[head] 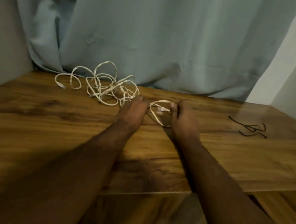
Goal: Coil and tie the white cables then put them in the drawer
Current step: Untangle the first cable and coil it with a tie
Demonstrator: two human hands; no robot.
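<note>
A tangle of flat white cable [102, 85] lies on the wooden table [51, 123] near its back edge, with one plug end [62, 86] at the far left. A small loop of the cable [159, 113] with a plug stretches between my hands. My left hand [131, 112] grips the cable at the loop's left side. On the loop's right side my right hand [183, 117] pinches it between thumb and fingers. Several thin black ties [251, 128] lie to the right on the table.
A pale green curtain [151, 39] hangs behind the table. White walls stand at both sides. Below the table's front edge at the lower right, a wooden drawer part [280, 204] shows.
</note>
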